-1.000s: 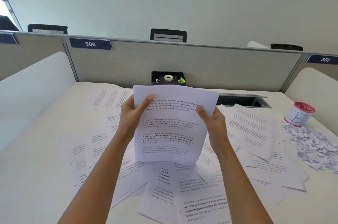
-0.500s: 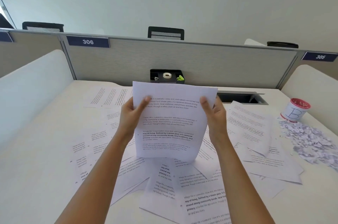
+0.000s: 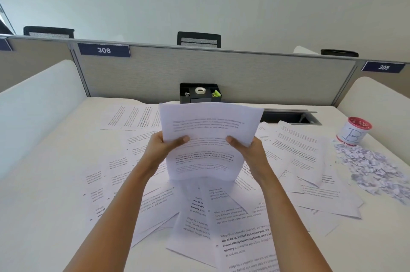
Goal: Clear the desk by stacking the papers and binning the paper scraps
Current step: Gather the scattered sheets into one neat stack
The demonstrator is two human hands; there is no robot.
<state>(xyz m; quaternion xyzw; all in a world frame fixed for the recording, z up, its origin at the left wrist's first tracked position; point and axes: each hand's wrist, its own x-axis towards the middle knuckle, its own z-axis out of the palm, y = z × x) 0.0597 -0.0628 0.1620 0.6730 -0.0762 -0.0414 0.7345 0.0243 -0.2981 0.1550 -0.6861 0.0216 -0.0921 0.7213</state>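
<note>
I hold a small sheaf of printed papers upright over the middle of the desk, its lower edge touching the sheets beneath. My left hand grips its left edge and my right hand grips its right edge, thumbs on the front. Several loose printed sheets lie scattered across the white desk. A heap of shredded paper scraps lies at the right, beside a white cup marked "B" with a red rim.
A black desk organiser with a tape roll stands against the grey partition. An open cable slot is cut into the desk behind the papers. White side dividers flank the desk.
Both hands slid down the sheaf's sides and the sheaf dropped lower, its bottom edge now meeting the sheets on the desk. The view has tilted slightly.
</note>
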